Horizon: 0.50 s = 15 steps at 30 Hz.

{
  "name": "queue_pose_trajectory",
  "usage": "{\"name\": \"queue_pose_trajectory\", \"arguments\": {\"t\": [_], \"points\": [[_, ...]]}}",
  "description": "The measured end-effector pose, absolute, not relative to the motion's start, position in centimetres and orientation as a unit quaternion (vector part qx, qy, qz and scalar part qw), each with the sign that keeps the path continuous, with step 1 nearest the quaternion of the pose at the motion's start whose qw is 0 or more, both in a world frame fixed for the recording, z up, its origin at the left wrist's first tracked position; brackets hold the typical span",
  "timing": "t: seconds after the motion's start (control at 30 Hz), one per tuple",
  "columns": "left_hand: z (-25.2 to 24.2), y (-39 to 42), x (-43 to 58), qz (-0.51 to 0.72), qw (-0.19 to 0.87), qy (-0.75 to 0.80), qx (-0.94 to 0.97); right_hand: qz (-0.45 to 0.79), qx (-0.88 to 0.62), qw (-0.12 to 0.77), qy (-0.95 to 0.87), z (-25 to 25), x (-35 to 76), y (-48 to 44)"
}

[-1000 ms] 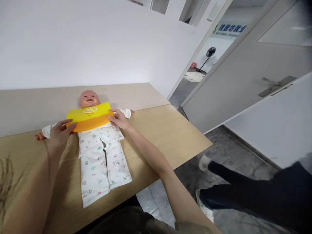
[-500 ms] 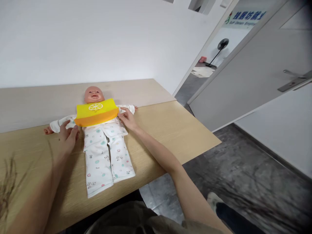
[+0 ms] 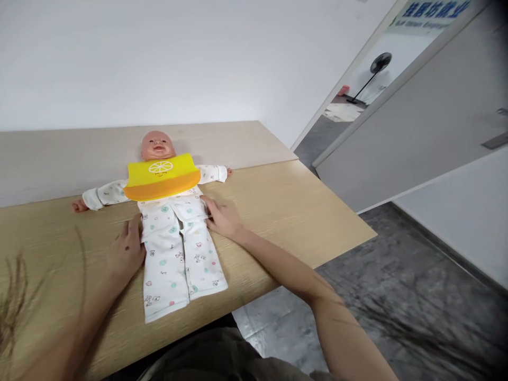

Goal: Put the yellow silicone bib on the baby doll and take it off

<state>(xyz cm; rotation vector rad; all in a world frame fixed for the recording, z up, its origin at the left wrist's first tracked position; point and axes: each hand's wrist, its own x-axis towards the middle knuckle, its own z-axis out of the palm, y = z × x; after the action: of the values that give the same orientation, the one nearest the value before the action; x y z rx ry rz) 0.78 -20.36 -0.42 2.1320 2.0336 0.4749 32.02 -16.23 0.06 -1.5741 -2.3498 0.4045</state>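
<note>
A baby doll (image 3: 157, 144) lies on its back, arms spread, with a yellow bib (image 3: 162, 179) bearing a white citrus slice and an orange lower pocket across its chest. It wears a white printed shirt (image 3: 159, 210) and matching trousers (image 3: 164, 270); the legs lie side by side, pointing towards me. My left hand (image 3: 126, 246) rests against the left side of the shirt near the waist, fingertips at the cloth and partly hidden. On the opposite side my right hand (image 3: 223, 218) touches the shirt's edge with bent, slightly parted fingers. Neither hand visibly grips the cloth.
The doll lies on a light wooden table (image 3: 278, 206) against a white wall. At the right are a grey door (image 3: 416, 116) and a doorway showing a standing fan (image 3: 380, 63). Dark marbled floor (image 3: 357, 280) lies beyond the table's right edge.
Both hands have left the bib's lower corners and moved down to the sides of the shirt at the waist. The view has shifted slightly, and the bib lies much as before.
</note>
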Motion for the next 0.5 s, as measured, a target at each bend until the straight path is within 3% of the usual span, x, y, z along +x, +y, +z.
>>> {"name": "queue_pose_trajectory", "arguments": {"t": [0.2, 0.5], "points": [[1.2, -20.3, 2.2, 0.068, 0.05, 0.733, 0.675, 0.116, -0.568, 0.147, -0.801, -0.5, 31.7, -16.3], [-0.4, -20.6, 1.8, 0.154, -0.056, 0.671, 0.723, 0.135, -0.56, 0.19, -0.795, -1.4, 32.1, -15.9]]}}
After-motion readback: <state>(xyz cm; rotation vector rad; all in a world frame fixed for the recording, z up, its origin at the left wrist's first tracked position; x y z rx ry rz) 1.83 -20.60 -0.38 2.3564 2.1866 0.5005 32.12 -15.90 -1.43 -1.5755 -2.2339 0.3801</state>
